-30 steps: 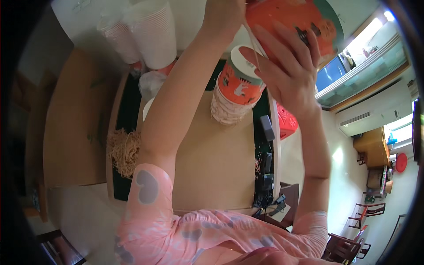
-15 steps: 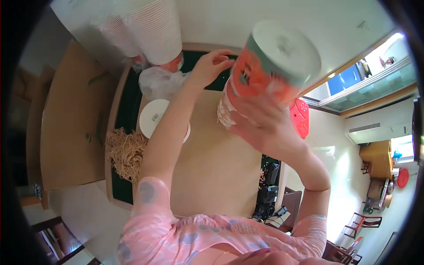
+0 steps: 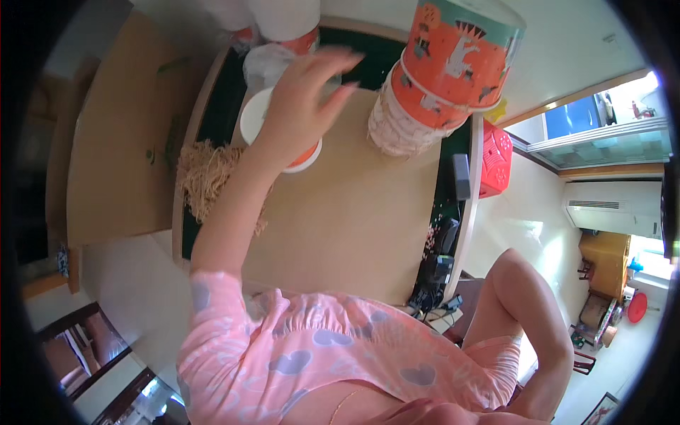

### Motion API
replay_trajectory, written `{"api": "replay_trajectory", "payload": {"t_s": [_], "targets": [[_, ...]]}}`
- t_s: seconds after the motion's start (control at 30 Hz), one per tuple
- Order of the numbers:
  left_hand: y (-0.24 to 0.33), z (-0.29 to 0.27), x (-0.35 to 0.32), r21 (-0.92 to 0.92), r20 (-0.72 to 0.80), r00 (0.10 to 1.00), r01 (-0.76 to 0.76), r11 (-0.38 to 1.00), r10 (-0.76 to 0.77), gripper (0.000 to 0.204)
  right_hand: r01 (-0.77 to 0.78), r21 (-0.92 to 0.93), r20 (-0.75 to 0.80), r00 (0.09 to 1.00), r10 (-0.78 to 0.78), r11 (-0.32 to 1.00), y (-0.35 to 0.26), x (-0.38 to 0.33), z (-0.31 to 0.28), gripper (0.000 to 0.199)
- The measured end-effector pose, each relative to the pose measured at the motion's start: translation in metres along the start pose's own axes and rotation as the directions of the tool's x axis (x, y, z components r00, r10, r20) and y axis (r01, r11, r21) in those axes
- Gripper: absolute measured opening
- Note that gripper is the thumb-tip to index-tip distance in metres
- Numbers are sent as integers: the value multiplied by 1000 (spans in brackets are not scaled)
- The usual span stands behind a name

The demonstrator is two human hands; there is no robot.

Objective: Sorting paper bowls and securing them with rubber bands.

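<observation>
Half a second back your right hand was holding the orange-and-teal paper cup (image 3: 457, 60) up near the lens; now it's nested on the white ribbed cup stack (image 3: 404, 127), and that hand has dropped out of view, so can't tell its grip. Your left hand (image 3: 301, 99) hovers fingers spread, holding nothing, over the round white lid (image 3: 256, 122). All on a tan tabletop (image 3: 354, 227) with pale shredded straw (image 3: 205, 180); red plastic stool (image 3: 494, 159) beside.
</observation>
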State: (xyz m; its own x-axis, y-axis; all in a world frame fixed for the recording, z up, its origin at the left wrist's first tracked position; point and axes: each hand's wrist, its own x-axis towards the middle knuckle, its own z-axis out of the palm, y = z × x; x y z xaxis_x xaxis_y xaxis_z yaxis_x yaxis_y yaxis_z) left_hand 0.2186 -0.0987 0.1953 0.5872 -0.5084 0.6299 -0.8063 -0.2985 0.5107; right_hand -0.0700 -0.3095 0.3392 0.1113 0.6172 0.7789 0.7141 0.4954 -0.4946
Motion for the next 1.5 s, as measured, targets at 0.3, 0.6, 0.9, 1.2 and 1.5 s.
{"api": "replay_trajectory", "payload": {"t_s": [0.3, 0.6, 0.9, 1.2, 1.5], "targets": [[125, 51, 106, 275, 366, 900, -349, 896, 239, 34, -50, 50, -206, 977, 60, 997, -41, 11, 59, 16], [59, 70, 18, 153, 73, 950, -311, 938, 303, 45, 14, 82, -347, 938, 15, 997, -52, 7, 96, 14], [-54, -27, -112, 445, 351, 907, 56, 894, -231, 23, 163, 172, -490, 870, -59, 972, -28, -10, 120, 14], [-63, -25, -106, 548, 497, 837, -97, 831, -230, 15, 225, 220, -562, 824, -65, 949, -23, -15, 127, 16], [-57, -53, -54, 531, 513, 839, -146, 835, -180, 15, 271, 250, -625, 778, -59, 929, -19, -25, 125, 19]]}}
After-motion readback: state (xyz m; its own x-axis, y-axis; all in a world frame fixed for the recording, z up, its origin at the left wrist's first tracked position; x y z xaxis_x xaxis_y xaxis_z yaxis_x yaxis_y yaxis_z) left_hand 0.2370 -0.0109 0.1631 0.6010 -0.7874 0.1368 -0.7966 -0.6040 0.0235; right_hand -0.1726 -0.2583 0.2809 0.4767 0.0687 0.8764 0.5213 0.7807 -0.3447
